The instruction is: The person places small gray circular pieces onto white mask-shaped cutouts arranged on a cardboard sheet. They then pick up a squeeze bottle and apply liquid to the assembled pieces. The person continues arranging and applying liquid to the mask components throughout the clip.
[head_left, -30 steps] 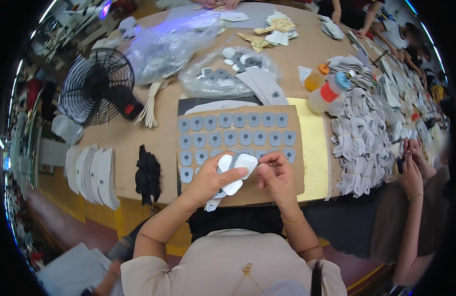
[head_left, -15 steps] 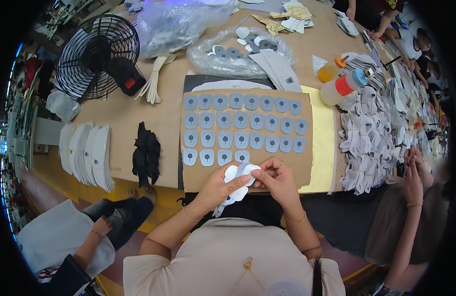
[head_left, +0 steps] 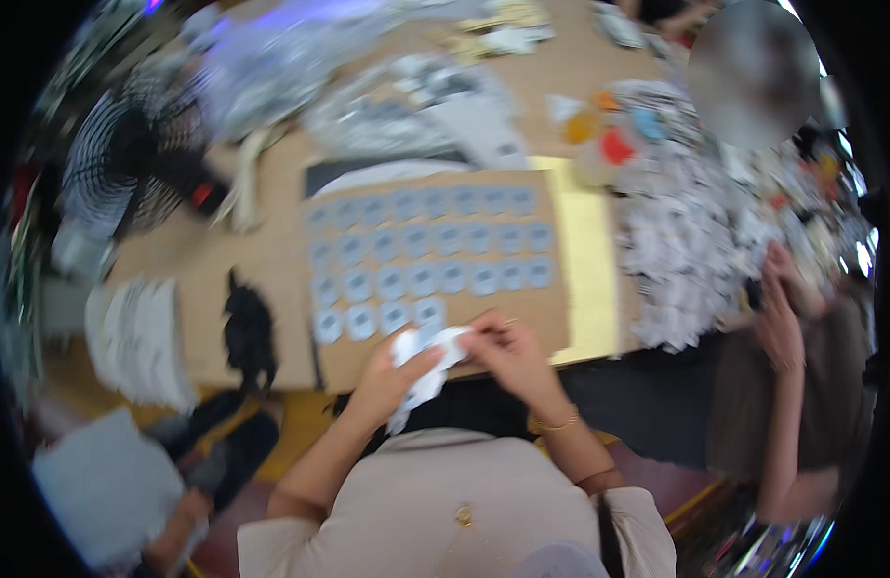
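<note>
In my left hand (head_left: 385, 378) is a loose bunch of small white patches (head_left: 427, 378), with the thumb lying across them. My right hand (head_left: 512, 354) pinches the right edge of the top patch between thumb and fingers. Both hands are at the front edge of a brown cardboard sheet (head_left: 507, 326). Rows of small grey patches (head_left: 449, 238), each with a dark mark, lie on the sheet; the front row reaches only partway across. Blur hides the finer detail.
A black fan (head_left: 136, 154) stands back left, near white strips (head_left: 141, 337) and a black cloth bundle (head_left: 248, 332). Behind the sheet lies a plastic bag (head_left: 353, 120) of pieces. Bottles (head_left: 609, 154) and white bundles (head_left: 676, 241) are to the right. People sit on both sides.
The whole view has shifted and blurred, with the table things now further left in the picture. My hands have stayed together at the patches; the pinched patch has tilted upward slightly.
</note>
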Demonstrator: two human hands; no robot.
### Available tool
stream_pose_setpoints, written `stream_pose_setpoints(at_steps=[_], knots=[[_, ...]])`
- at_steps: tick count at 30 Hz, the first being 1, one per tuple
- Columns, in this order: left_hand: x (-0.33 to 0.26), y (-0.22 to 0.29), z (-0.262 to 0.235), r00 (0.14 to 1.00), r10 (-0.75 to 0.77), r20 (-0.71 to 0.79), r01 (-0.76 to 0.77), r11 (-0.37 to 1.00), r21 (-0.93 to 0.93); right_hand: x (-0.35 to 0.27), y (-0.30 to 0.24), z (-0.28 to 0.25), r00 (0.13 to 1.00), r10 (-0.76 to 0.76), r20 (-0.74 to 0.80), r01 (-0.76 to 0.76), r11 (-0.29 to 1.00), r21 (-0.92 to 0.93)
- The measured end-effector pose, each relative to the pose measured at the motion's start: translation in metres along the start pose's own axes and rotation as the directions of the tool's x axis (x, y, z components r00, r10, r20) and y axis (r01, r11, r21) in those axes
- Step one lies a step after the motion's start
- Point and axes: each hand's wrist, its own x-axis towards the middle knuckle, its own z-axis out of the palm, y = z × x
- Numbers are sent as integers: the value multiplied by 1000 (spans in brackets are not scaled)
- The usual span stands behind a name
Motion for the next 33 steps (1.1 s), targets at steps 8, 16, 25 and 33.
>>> stream_pose_setpoints(at_steps=[8,16,25,33], knots=[[28,8,37,987,6,163,15,992,-123,-52,-150,-105,695,-667,270,661,740,126],[58,33,73,965,-18,260,-5,996,89,-101,-328,-128,-260,-679,687,909,67,411],[65,39,68,973,18,228,-52,989,141,-93,-306,-149,120,-744,657,930,317,188],[16,79,63,959,-160,234,174,984,-39,9,-105,-117,813,-428,395,563,751,-344]])
